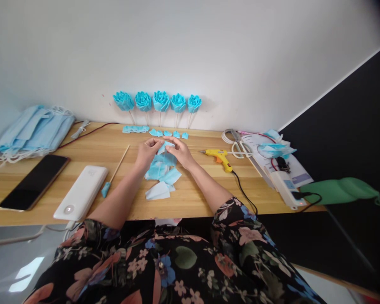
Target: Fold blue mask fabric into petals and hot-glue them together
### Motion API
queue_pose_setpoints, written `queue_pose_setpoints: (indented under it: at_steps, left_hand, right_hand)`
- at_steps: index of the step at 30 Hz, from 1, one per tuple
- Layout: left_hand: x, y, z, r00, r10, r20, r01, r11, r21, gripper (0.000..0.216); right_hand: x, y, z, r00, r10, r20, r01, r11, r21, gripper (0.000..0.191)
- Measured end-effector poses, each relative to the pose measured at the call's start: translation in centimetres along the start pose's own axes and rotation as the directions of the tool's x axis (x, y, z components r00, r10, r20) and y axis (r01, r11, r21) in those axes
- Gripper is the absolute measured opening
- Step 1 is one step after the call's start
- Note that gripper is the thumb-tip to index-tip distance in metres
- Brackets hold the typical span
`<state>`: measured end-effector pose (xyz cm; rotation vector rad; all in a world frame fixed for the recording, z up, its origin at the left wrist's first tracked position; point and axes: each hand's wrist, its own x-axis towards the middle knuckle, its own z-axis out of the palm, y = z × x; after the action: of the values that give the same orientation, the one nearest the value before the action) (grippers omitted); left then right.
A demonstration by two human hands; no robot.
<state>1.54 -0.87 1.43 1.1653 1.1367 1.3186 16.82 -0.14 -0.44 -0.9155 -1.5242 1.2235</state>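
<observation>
Currently, blue fabric piece point(165, 146) sits between your two hands, above loose fabric pieces point(157, 192) near middle of worktop point(193, 206). Expected handling: very light, thin, soft, limp; likely creases easily, low slip risk. Take hold at edges or corners with light pinch; avoid hard pulling. Left hand point(148, 151): fingers curled, thumb and fingertips pinching left edge. Right hand point(180, 152): partly curled, thumb and fingers gripping right side. Small blue pieces point(167, 133) lie just beyond your fingers.
</observation>
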Motion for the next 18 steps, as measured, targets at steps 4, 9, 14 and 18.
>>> queue_pose_setpoints:
  at_steps: [4,9,14,18]
  left_hand:
    - [0.07,-0.2,0.02,1.0,0.02,0.003,-0.02,1.0,0.001,0.026]
    - [0.04,-0.25,0.01,1.0,0.005,0.008,-0.004,0.998,-0.056,0.027]
    - [0.13,-0.64,0.11,0.999,-0.023,0.046,0.031,0.985,-0.169,0.028]
    - [0.4,-0.81,-0.06,0.994,-0.055,0.095,0.083,0.946,-0.313,0.032]
  right_hand:
    - [-0.08,-0.3,0.1,1.0,-0.004,-0.029,0.002,0.999,-0.049,0.047]
    - [0.0,-0.1,-0.12,0.996,-0.01,-0.085,0.005,0.998,-0.066,0.045]
    - [0.46,0.3,-0.33,0.993,0.027,-0.111,-0.019,0.997,0.069,0.05]
    - [0.61,-0.04,-0.52,0.993,0.027,-0.114,-0.018,0.997,0.081,0.051]
